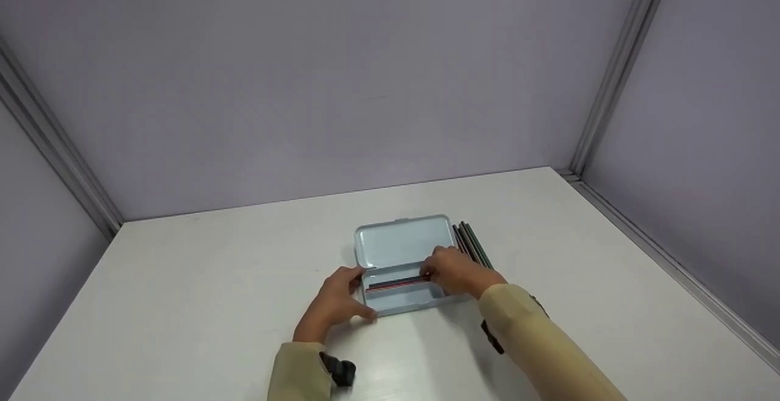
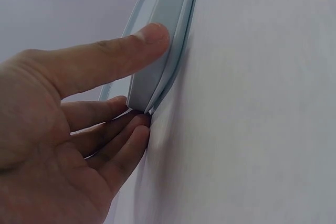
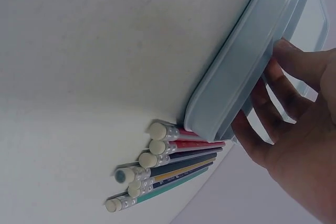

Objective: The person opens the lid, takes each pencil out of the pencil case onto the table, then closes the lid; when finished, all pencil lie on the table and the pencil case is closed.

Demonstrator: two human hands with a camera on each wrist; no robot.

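The pencil tin lies open mid-table, and we see our left hand pinching its near left corner, thumb on the rim. Our right hand reaches into the tray with fingers loosely straight. Loose pencils lie just beside the tin's right end.

Pale blue tin — smooth, satin metal; pencils — glossy painted wood, rubber ends; table — matt white
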